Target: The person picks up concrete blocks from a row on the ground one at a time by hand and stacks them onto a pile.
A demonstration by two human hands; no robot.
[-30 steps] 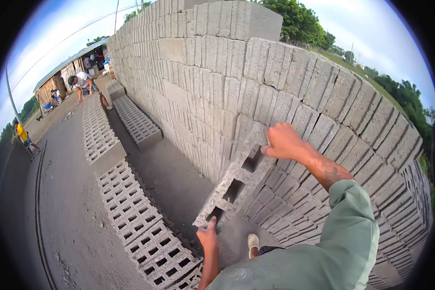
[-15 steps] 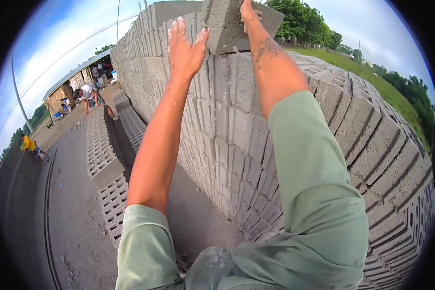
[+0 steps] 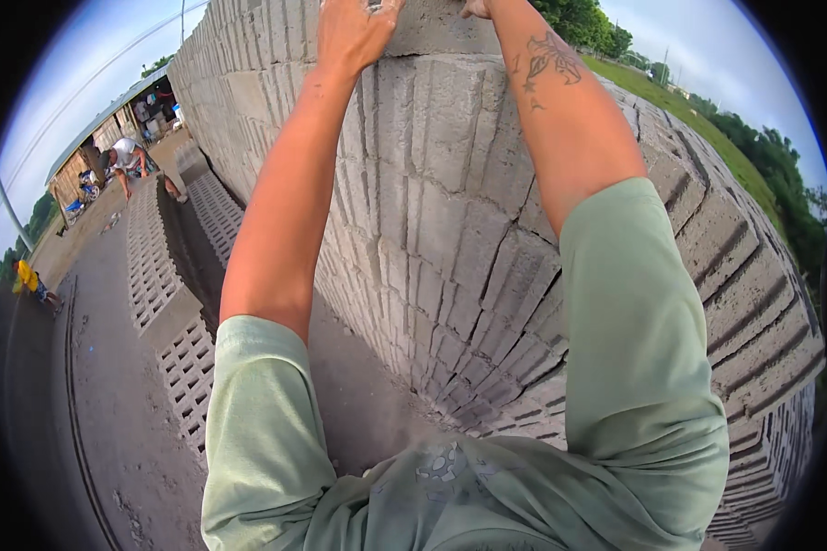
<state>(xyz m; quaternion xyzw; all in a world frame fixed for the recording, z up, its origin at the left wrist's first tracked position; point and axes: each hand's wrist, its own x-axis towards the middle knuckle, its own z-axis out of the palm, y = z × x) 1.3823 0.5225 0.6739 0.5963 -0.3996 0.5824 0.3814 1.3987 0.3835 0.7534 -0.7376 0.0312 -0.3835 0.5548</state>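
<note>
At the top edge of the view, a grey concrete block [image 3: 439, 29] sits level on the top of a tall stack of concrete blocks [image 3: 432, 138]. My left hand [image 3: 358, 32] grips its left end, thumb bent against it. At its right end my right hand [image 3: 480, 7] holds on, fingertips on the block's face; most of this hand lies beyond the frame's edge. Both arms stretch up and forward over the stack's near face.
The stack curves round to blocks on the right [image 3: 744, 303]. Lower rows of hollow blocks [image 3: 152, 266] stand left on the dusty ground [image 3: 110, 386]. A bending person [image 3: 127, 161] works by them; another in yellow [image 3: 29, 280] is farther left. A shed [image 3: 110, 133] stands behind.
The block, tilted between my hands before, now rests level on the stack. My left hand has gone from open, fingers extended, to gripping its end. The view has shifted, bringing both hands higher in frame.
</note>
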